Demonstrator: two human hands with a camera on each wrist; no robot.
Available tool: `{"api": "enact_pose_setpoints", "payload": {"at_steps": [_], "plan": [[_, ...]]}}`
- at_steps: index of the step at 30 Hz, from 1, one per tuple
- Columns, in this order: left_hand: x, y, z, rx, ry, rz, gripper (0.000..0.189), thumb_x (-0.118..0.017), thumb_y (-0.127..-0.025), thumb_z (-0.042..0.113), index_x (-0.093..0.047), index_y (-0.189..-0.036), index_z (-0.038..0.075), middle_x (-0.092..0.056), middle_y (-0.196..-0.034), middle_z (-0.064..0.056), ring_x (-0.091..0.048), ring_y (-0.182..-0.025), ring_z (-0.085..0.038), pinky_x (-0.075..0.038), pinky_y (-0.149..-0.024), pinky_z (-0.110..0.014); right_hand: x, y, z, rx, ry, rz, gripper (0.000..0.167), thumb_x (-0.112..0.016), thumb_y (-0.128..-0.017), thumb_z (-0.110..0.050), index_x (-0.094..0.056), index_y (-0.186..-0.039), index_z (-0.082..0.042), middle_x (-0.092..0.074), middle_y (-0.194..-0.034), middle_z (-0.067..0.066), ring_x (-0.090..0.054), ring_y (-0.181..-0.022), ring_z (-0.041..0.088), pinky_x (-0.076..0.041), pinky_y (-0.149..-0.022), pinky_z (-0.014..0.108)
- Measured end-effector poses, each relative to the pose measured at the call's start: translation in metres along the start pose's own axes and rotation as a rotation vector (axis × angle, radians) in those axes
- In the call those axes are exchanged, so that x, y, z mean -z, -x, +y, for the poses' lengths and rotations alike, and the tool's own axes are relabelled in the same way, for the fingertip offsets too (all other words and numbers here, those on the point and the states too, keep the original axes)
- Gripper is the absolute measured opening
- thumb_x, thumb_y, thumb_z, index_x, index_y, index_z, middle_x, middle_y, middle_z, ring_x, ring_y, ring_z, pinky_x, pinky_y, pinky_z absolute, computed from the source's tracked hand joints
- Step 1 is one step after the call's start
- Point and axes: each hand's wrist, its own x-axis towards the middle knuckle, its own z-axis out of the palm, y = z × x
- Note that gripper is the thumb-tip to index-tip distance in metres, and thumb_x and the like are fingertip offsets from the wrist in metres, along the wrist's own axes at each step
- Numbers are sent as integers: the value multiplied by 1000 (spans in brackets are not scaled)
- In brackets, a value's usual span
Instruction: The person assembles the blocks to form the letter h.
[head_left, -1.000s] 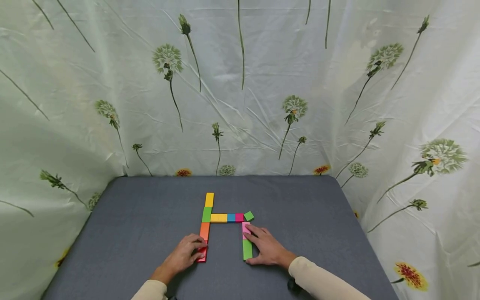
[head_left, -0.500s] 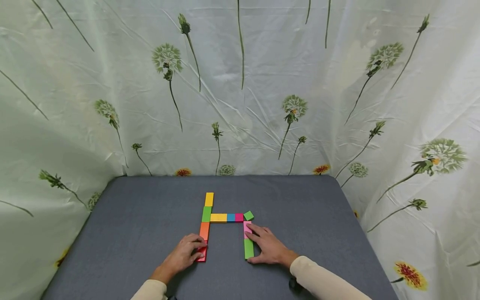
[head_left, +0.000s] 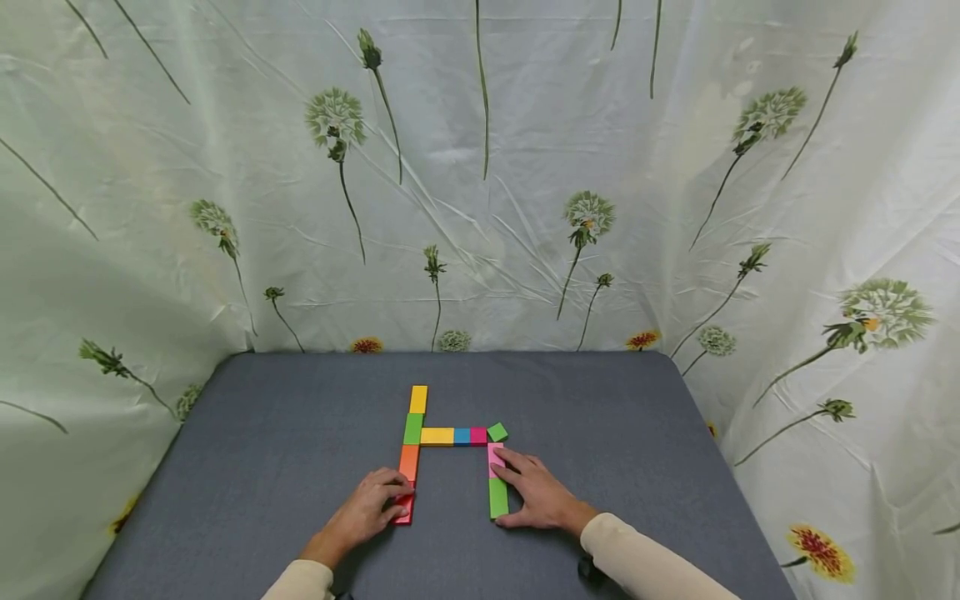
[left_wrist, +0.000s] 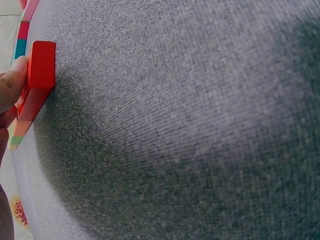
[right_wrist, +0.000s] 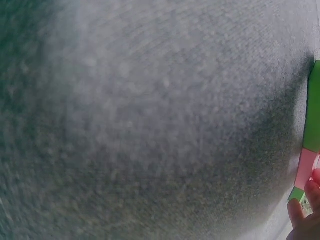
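Observation:
My left hand point(head_left: 365, 507) holds the red block point(head_left: 405, 509) at the near end of the left column, thumb and fingertips on it. In the left wrist view the thumb presses the side of the red block point(left_wrist: 42, 67). My right hand point(head_left: 538, 500) spans a pink block point(head_left: 492, 461) and a long green block point(head_left: 498, 497), which lie end to end. Its fingertips touch the pink one; its thumb sits at the green one's near end. Just beyond the pink block lies a small green block point(head_left: 497, 432), turned at an angle.
The left column continues with an orange block point(head_left: 408, 462), a green block point(head_left: 413, 428) and a yellow block point(head_left: 418, 399). A crossbar of yellow point(head_left: 437, 437), blue point(head_left: 462, 436) and magenta point(head_left: 478, 436) blocks runs right from it. All lie on a grey cloth-covered table point(head_left: 300, 417).
The pink and long green blocks have shifted slightly right and a little away from me with my right hand. My left hand and the other blocks have stayed in place.

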Motion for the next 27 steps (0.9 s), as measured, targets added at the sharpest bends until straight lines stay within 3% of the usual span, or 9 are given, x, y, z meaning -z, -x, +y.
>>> {"api": "enact_pose_setpoints", "payload": {"at_steps": [14, 22, 27], "plan": [[-1, 1, -1, -32, -22, 41, 24, -81, -75, 13, -75, -97, 7, -60, -97, 5, -56, -93, -15, -49, -82, -40, 1, -1, 0, -11, -27, -3, 86, -68, -80, -60, -40, -147, -13, -27, -156, 5, -31, -139, 24, -30, -110, 46], [0, 0, 1, -6, 1, -6, 23, -79, -78, 11, -74, -100, 6, -59, -100, 4, -55, -95, -15, -48, -84, -40, 2, -2, 1, 2, -62, 12, 87, -71, -78, -59, -43, -146, -14, -28, -155, 4, -29, -140, 23, -29, -110, 47], [2, -2, 1, 11, 15, -22, 23, -78, -79, 11, -74, -101, 6, -60, -101, 3, -55, -96, -17, -48, -85, -40, 1, 2, 6, -17, -149, 80, 82, -69, -80, -59, -45, -144, -15, -29, -155, 3, -30, -139, 26, -32, -107, 52]]}}
